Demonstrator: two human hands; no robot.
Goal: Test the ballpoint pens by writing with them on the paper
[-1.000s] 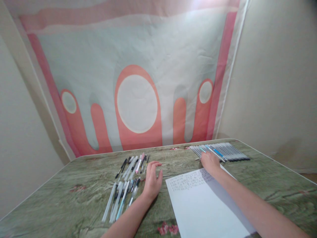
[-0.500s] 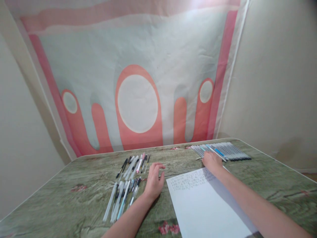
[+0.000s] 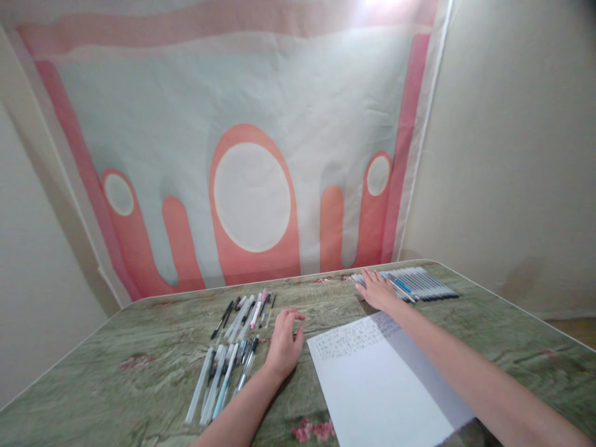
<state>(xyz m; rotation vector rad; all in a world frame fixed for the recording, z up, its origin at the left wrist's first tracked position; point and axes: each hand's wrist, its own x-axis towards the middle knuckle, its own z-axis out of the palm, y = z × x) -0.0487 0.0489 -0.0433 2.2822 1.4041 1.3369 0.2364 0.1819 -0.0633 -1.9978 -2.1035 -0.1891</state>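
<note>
My right hand (image 3: pixel 378 290) reaches past the paper, fingers spread over the left end of a row of slim pen refills (image 3: pixel 421 284). A blue one (image 3: pixel 401 285) lies among the pale ones, and the hand hides the leftmost few. My left hand (image 3: pixel 285 341) rests on the table with its fingers loosely curved and apart, holding nothing. Just left of it lie a near group of pens and pale tubes (image 3: pixel 223 379) and a farther group of pens (image 3: pixel 244 313), some black, one pink. Between my arms lies a white sheet of paper (image 3: pixel 372 385) with handwritten lines along its top.
The table (image 3: pixel 93 372) has a wood-look cover with pink flower prints. Behind its far edge hangs a grey-and-coral cloth (image 3: pixel 181 124), with plain walls on both sides.
My right hand has shifted left along the refill row, and its fingers have gone from closed to spread flat. The left hand keeps its place by the pens. The view has turned slightly right.
</note>
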